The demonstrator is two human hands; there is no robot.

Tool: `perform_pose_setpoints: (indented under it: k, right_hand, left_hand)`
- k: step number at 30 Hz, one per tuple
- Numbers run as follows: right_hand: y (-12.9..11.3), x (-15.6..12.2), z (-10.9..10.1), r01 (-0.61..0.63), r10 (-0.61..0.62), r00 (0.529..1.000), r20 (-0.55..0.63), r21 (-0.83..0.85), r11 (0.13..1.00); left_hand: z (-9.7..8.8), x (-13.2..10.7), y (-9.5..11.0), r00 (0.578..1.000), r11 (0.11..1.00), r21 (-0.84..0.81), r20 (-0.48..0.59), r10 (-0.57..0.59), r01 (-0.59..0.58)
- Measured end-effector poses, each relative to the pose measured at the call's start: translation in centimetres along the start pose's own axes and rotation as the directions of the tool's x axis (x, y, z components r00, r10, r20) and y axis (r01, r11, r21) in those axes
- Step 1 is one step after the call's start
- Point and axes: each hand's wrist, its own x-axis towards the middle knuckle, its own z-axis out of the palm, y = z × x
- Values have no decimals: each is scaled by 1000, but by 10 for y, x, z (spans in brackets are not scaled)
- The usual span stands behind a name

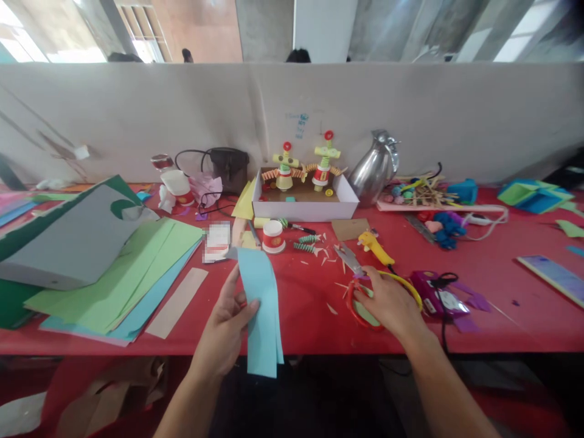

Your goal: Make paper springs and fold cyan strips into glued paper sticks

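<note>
My left hand (225,325) pinches a long light-blue paper strip (260,310) between thumb and fingers; the strip stands up from the red table (502,316) and hangs over its front edge. My right hand (387,301) rests on a pair of scissors (353,267) with red and yellow handles, fingers curled over the handle loops. The blades point away toward a white box. Small paper scraps lie around the scissors.
Sheets of green, blue and grey paper (114,267) are stacked at left. A white box (303,198) holds two craft figures; a steel jug (376,167), a yellow glue gun (376,248), a small red-banded cup (274,236) and a purple packet (440,295) lie nearby. A grey partition stands behind.
</note>
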Motion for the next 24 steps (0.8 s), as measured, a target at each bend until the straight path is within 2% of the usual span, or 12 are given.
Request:
perform_pose_setpoints:
  k: [4, 6, 7, 8, 10, 12, 14, 16, 18, 20, 22, 24]
  right_hand:
    - [0, 4, 3, 8, -15, 973, -231, -32, 999]
    - [-16, -5, 3, 104, -42, 948, -316, 181, 978]
    - [-28, -10, 4, 176, -64, 954, -293, 372, 911]
    - [-42, -16, 6, 209, -106, 973, -205, 589, 780]
    - [-72, -28, 10, 58, -243, 969, 47, 912, 407]
    - [-97, -36, 16, -148, -276, 945, 173, 983, 110]
    - [-113, -38, 20, -249, -258, 939, 228, 967, -54]
    - [-119, -36, 22, -254, -223, 949, 224, 960, -116]
    - [-116, -32, 20, -191, -166, 971, 171, 976, -109]
    - [-107, -27, 13, -41, -66, 997, 43, 999, 21]
    - [-96, -22, 2, 191, 43, 975, -216, 925, 330]
    - [-89, -18, -11, 422, -14, 826, -564, 600, 680]
  left_hand:
    - [-6, -4, -13, 988, 994, 102, 155, 26, -42]
    - [-8, -4, -21, 967, 986, 156, 255, 17, -59]
    - [-10, -3, -24, 951, 978, 197, 309, -1, -63]
    - [-11, -3, -26, 933, 966, 248, 358, -23, -71]
    - [-15, -3, -27, 906, 927, 361, 419, -63, -102]
    - [-19, -5, -23, 895, 889, 438, 439, -86, -130]
    - [-24, -8, -16, 894, 873, 472, 434, -107, -125]
    - [-33, -10, -7, 909, 865, 488, 402, -107, -114]
    - [-49, -11, 5, 944, 866, 486, 325, -49, -122]
    - [-74, -6, 21, 983, 879, 457, 175, 60, -136]
    - [-106, 5, 41, 980, 894, 432, -90, 177, -121]
    - [-142, 23, 62, 900, 872, 476, -324, 293, -113]
